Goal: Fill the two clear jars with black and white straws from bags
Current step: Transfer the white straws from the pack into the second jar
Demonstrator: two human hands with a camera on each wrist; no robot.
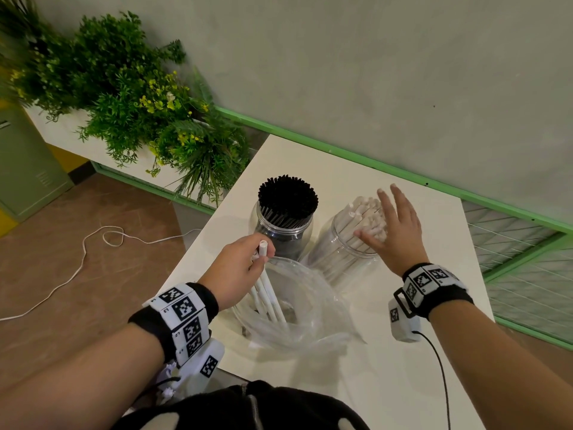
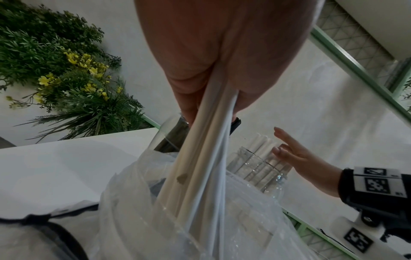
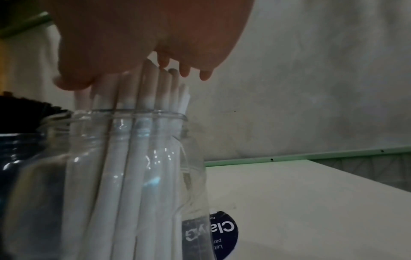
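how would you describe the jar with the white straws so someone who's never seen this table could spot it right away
On the white table against the grey wall, two clear jars stand side by side behind a crumpled clear plastic bag. The one you want is the jar of white straws, under the open right hand. Its neighbour, the jar of black straws, is packed with thin black ones.
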